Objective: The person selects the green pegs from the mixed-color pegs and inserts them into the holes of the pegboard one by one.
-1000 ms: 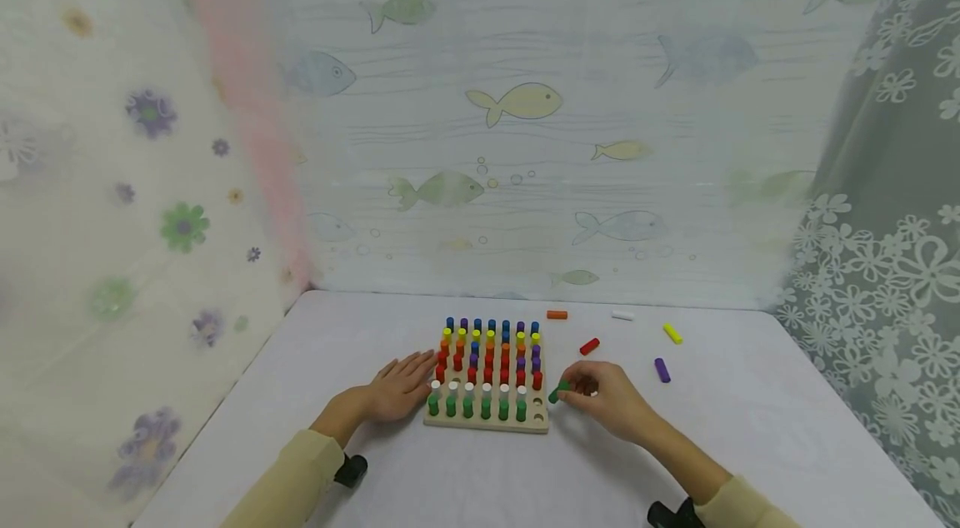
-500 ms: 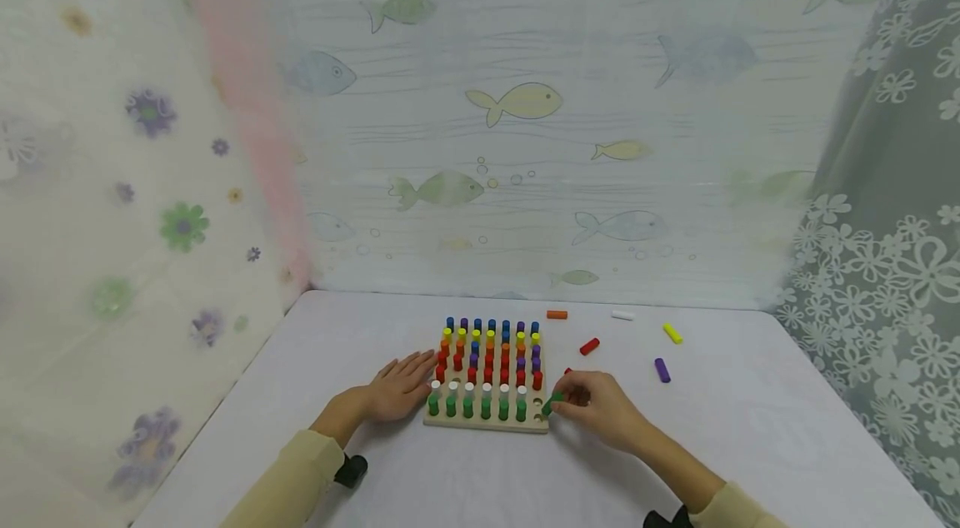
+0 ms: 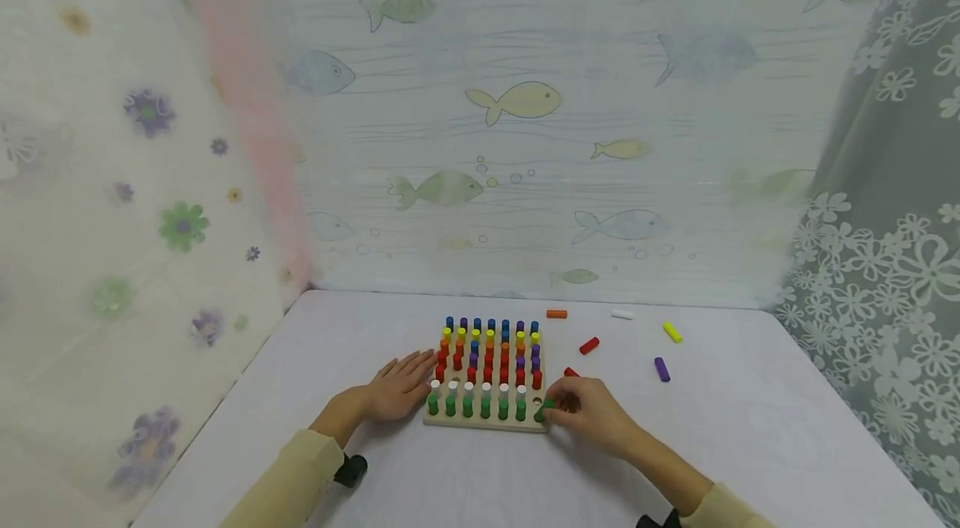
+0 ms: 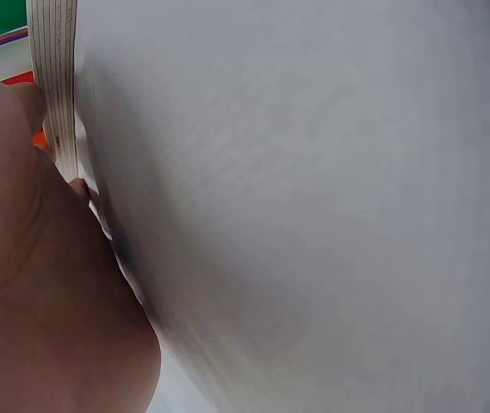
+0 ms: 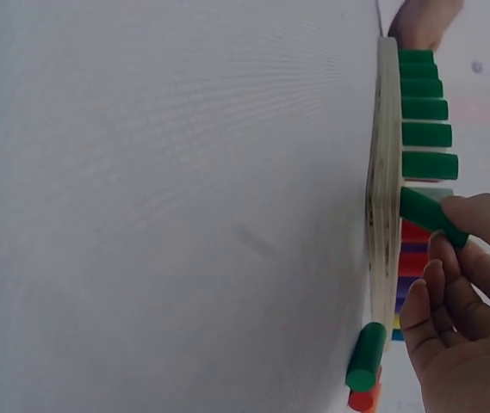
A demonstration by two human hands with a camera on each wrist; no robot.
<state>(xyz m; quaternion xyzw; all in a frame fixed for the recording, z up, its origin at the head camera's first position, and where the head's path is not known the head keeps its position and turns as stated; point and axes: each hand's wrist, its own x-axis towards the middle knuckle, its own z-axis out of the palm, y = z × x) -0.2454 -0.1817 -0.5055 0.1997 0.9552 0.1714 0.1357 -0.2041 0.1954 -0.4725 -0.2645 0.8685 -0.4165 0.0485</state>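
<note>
My right hand [image 3: 596, 415] pinches a green peg [image 5: 432, 215] between thumb and fingers. The peg leans, and its lower end meets the wooden pegboard [image 3: 486, 425] at the front right corner, at the right end of the row of green pegs [image 5: 427, 135]. Flat on the table, my left hand [image 3: 401, 389] lies along the board's left side with its fingers straight. The left wrist view shows this hand [image 4: 46, 258] against the board's layered edge [image 4: 53, 77]. Rows of white, red, purple, orange, yellow and blue pegs stand upright behind the green ones.
Loose pegs lie right of the board: orange [image 3: 557, 314], white [image 3: 622, 314], yellow [image 3: 672, 332], purple [image 3: 662, 370] and red [image 3: 589, 346]. Another red peg [image 3: 572, 372] is just behind my right hand. A loose green peg [image 5: 366, 356] lies beside the board.
My right hand has moved left and toward me with the green peg, from beside the board to its front right corner. My left hand has stayed put.
</note>
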